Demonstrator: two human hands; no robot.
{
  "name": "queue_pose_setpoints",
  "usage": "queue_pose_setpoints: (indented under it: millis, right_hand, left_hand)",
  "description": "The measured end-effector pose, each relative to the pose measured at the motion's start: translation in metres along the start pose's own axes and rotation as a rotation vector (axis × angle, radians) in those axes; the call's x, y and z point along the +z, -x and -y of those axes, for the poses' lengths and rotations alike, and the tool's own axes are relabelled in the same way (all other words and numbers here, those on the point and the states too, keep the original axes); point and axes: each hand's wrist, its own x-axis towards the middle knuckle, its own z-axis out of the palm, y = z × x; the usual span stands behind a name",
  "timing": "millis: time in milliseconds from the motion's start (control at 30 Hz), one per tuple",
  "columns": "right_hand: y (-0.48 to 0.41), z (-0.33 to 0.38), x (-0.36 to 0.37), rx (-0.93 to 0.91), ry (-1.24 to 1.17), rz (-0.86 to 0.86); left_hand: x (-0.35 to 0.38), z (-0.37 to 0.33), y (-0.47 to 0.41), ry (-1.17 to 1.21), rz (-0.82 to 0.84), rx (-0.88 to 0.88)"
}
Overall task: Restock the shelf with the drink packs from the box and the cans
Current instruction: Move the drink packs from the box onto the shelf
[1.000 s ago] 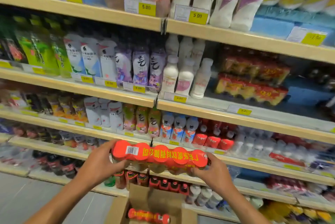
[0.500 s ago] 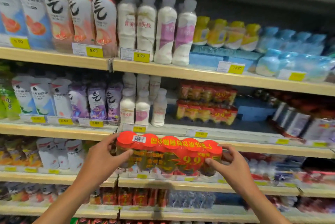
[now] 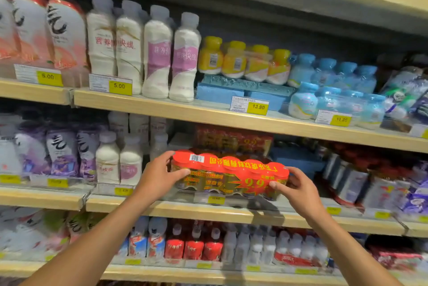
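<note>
Placement is the step in hand, as I judge it. The long shrink-wrapped drink pack [image 3: 229,176], a row of small amber bottles under red printed film, belongs on the pale wooden shelf [image 3: 162,210], in front of the stack of matching red packs [image 3: 234,140].

The left hand [image 3: 159,176] grips the pack's left end, with the thumb pressed on the front face and the fingers curled over the top. The right hand [image 3: 298,189] holds the right end, thumb on the front and fingers wrapped behind. The pack hangs roughly level just above the shelf's front edge, toward the middle of this shelf section. Whether its base touches the clear front rail cannot be told.

To do this well, lift the base clear of that rail and its yellow price tag [image 3: 216,199]. Keep both ends level so the film does not sag between them, then slide the pack straight back. The white plastic bottles [image 3: 118,160] stand near the pack's left end, so the left fingers should come away upward rather than sideways.

The pack carries a barcode at its top left, yellow characters along the red band and a "9.9" starburst toward the right. Film-bound bottles like these will likely flex in the middle if one end is let go first.
</note>
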Motion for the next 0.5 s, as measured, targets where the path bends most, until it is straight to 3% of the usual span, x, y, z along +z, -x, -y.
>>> queue_pose_setpoints:
  millis: [233, 500]
  right_hand:
    - [-0.044, -0.029, 0.007, 0.014, 0.098, 0.006]
    - [-0.049, -0.056, 0.019, 0.041, 0.312, 0.054]
  left_hand:
    - [0.032, 0.002, -0.035, -0.079, -0.005, -0.104]
    - [0.048, 0.028, -0.053, -0.214, 0.105, -0.179]
